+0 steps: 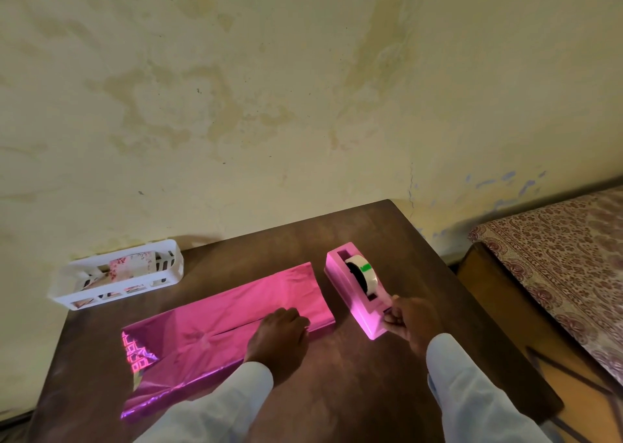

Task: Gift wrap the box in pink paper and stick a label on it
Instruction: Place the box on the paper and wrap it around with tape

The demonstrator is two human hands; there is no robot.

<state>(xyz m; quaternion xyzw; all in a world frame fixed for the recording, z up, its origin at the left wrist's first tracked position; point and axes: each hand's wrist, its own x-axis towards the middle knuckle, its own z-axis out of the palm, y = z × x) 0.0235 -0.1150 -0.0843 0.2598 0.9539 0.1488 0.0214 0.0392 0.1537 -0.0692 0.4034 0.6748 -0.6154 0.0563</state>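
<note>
Shiny pink paper (pixel 215 328) lies folded over a long box on the brown table (pixel 354 240), with its overlapping seam running along the top. The box itself is hidden under the paper. My left hand (pixel 281 336) presses down on the seam near the right end of the wrap, fingers bent over it. A pink tape dispenser (pixel 359 289) with a roll of clear tape stands to the right of the paper. My right hand (pixel 409 319) is at the dispenser's near end, fingers pinching at the cutter where the tape comes out. The tape strip itself is too small to make out.
A white slotted basket (pixel 114 279) holding patterned cards or labels sits at the back left of the table by the wall. A bed with a patterned cover (pixel 566 257) stands to the right of the table. The table's right edge is close to my right arm.
</note>
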